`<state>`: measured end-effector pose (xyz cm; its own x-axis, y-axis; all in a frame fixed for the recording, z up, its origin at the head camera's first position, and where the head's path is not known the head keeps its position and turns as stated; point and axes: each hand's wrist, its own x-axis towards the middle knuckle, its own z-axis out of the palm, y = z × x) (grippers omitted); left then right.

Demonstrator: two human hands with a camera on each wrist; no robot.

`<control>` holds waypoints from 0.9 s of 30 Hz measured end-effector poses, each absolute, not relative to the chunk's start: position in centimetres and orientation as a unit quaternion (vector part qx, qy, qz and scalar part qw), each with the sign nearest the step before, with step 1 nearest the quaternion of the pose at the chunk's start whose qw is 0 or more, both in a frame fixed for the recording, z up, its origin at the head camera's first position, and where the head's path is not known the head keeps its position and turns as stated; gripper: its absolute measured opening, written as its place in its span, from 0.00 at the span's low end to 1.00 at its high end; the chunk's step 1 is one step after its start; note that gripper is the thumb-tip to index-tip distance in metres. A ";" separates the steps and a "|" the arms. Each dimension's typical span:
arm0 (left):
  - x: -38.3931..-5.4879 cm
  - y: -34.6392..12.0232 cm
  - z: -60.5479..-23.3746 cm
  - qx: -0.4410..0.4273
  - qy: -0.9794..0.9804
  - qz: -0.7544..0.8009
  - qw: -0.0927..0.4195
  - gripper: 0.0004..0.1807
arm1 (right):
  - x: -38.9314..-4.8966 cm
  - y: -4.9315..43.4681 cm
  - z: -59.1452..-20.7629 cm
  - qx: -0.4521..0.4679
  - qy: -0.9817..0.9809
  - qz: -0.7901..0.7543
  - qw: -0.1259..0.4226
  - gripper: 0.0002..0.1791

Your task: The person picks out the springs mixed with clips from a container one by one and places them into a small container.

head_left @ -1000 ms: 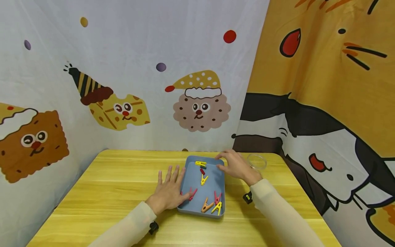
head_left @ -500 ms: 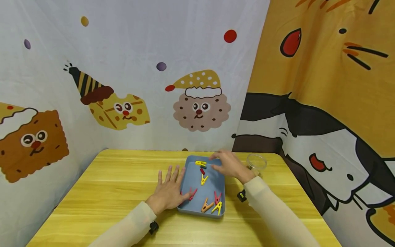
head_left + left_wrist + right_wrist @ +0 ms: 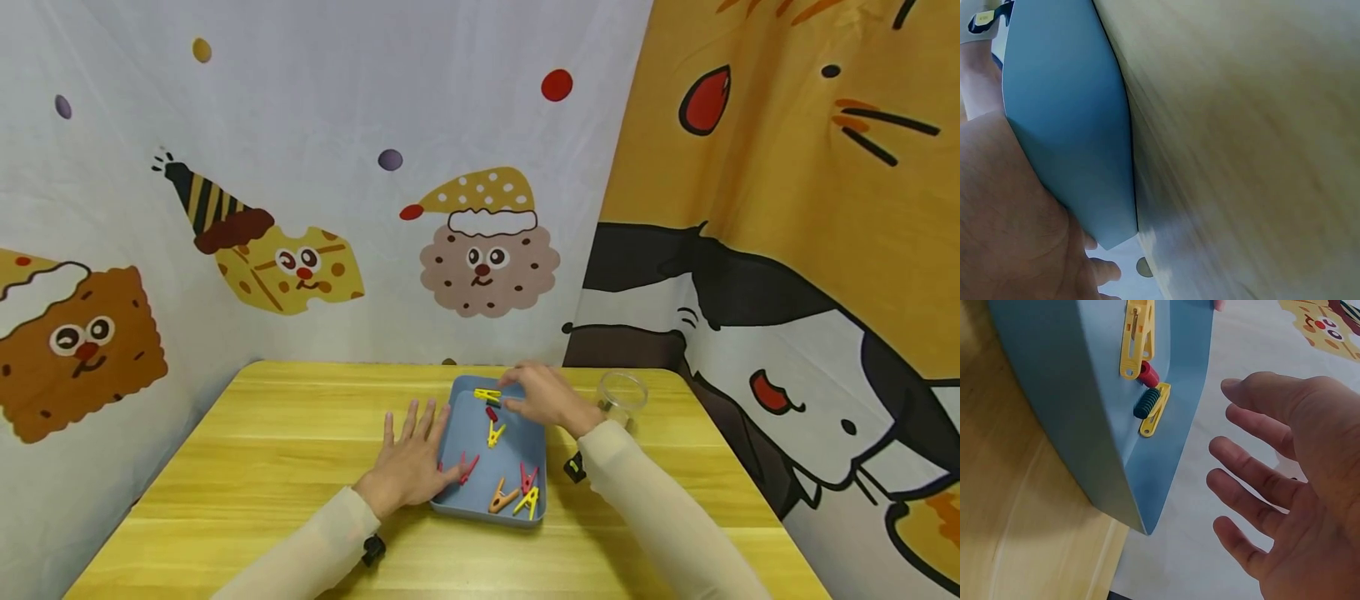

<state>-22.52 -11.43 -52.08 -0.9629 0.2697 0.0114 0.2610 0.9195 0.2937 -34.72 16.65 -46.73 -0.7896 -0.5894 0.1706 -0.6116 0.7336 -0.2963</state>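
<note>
A blue-grey tray [image 3: 517,446] lies on the table with several small things in it. My left hand [image 3: 412,467] rests with spread fingers over the tray's left rim, its thumb beside a pink clothespin [image 3: 468,468]. My right hand [image 3: 547,397] hovers over the tray's far right part, fingers apart and holding nothing. Nearest to it are a yellow clothespin [image 3: 487,394], a ridged dark green piece [image 3: 1147,403] and a small red piece [image 3: 1149,374]. Another yellow clothespin [image 3: 496,434] lies mid-tray. At the near right corner are an orange clothespin [image 3: 502,497], a pink one and a yellow one.
A clear round container [image 3: 622,392] stands on the wooden table [image 3: 300,450] right of the tray, partly behind my right wrist. A printed cloth [image 3: 322,100] hangs behind the table's far edge and along the right side.
My right hand has moved left, from the tray's right rim to over its far part, nearer the yellow clothespin. The left hand and the things in the tray have stayed put.
</note>
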 end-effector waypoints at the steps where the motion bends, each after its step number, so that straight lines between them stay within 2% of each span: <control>1: -22.6 -11.4 -52.1 0.135 0.980 0.147 0.015 0.60 | -34.9 16.6 -46.8 0.332 -0.928 0.167 0.036 0.15; 6: -22.7 -11.4 -52.2 0.133 0.981 0.144 0.014 0.61 | -37.9 17.0 -49.4 0.368 -0.914 0.165 0.041 0.19; 9: -22.7 -11.4 -52.2 0.133 0.981 0.143 0.013 0.60 | -38.3 16.5 -49.4 0.359 -0.915 0.183 0.013 0.17; 10: -22.7 -11.4 -52.2 0.133 0.981 0.143 0.014 0.60 | -36.9 15.8 -48.0 0.344 -0.922 0.176 0.003 0.16; 14: -22.6 -11.4 -52.2 0.133 0.981 0.143 0.017 0.61 | -35.2 14.7 -46.8 0.328 -0.931 0.163 -0.007 0.15; 27: -22.5 -11.4 -52.1 0.134 0.980 0.147 0.019 0.60 | -35.5 13.3 -46.9 0.326 -0.937 0.118 -0.044 0.14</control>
